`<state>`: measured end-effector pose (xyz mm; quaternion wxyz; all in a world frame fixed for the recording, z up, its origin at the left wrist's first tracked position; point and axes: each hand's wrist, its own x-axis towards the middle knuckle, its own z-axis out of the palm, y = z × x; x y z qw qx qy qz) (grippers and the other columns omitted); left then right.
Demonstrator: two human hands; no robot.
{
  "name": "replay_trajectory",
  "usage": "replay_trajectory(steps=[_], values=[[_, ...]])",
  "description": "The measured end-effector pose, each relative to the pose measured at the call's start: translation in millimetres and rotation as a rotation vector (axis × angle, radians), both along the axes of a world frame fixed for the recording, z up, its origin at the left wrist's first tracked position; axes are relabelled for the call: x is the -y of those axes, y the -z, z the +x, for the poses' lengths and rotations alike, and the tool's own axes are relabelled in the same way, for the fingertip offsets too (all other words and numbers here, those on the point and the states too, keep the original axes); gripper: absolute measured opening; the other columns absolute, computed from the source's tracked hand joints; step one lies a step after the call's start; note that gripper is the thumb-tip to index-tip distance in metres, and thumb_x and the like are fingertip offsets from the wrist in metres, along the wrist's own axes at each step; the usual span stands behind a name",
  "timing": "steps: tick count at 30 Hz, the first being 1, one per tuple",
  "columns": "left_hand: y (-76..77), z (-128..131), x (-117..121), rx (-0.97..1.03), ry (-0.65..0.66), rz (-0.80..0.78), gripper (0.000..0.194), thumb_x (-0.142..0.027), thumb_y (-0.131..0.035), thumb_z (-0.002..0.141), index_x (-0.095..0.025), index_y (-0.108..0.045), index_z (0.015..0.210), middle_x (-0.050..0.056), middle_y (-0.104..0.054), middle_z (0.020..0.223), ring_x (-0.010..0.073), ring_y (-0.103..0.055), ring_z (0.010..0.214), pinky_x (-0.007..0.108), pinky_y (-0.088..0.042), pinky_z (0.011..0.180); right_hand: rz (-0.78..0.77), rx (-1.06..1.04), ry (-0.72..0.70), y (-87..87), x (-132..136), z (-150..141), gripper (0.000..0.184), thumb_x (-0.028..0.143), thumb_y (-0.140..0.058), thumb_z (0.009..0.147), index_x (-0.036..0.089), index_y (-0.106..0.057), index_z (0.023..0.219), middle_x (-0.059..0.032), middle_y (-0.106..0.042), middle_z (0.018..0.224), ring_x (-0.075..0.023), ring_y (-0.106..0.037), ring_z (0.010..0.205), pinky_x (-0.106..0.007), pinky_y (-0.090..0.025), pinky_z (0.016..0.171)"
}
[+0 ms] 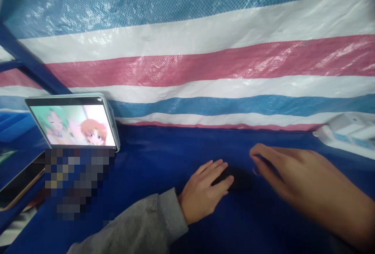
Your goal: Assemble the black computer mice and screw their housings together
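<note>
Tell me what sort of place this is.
Probably a makeshift desk or work nook: a striped plastic sheet hangs behind a dark-blue tabletop, blue framing shows at the left, and a tablet stands propped, showing a cartoon.

The tablet [76,125] stood on the table [158,156], the plastic sheet [187,63] behind it. Left of the tablet was a tray [14,127]; before it, leftward, lay a phone [22,187]. Right of the tablet and nearer the front came the left hand [205,191], then the right hand [301,172]; farthest right sat an apparent power strip [345,139].
</note>
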<state>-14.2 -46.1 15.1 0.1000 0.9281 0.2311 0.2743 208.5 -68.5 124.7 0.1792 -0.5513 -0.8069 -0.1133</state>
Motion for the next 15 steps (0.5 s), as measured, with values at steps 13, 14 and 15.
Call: replay_trajectory(steps=[13,14,15], values=[[1.1,0.4,-0.6,0.011,-0.003,0.018,0.031,-0.023,-0.05,0.102,-0.015,-0.06,0.13,0.017,-0.057,0.141,0.0276,-0.052,0.136,0.049,-0.046,0.112,-0.005,0.084,-0.079,-2.5,1.1,-0.1,0.03,0.024,-0.034,0.095,0.021,-0.064,0.096,-0.0044,-0.071,0.072,-0.0162,-0.058,0.044,-0.03,-0.034,0.045],[1.2,0.4,-0.7,0.008,-0.006,0.014,0.031,-0.023,-0.05,0.102,-0.015,-0.06,0.13,0.017,-0.057,0.141,0.0275,-0.052,0.136,0.049,-0.046,0.112,0.015,0.081,-0.074,-0.7,0.6,0.2,0.031,0.026,-0.034,0.096,0.021,-0.064,0.094,-0.0032,-0.069,0.065,-0.0165,-0.056,0.042,-0.03,-0.033,0.044],[1.5,0.3,-0.7,0.005,-0.01,0.011,0.031,-0.024,-0.05,0.102,-0.016,-0.06,0.131,0.017,-0.057,0.141,0.0273,-0.051,0.136,0.049,-0.046,0.112,0.03,0.081,-0.061,1.4,0.2,0.6,0.032,0.03,-0.035,0.098,0.021,-0.065,0.092,-0.0019,-0.065,0.058,-0.017,-0.054,0.04,-0.03,-0.031,0.044]])
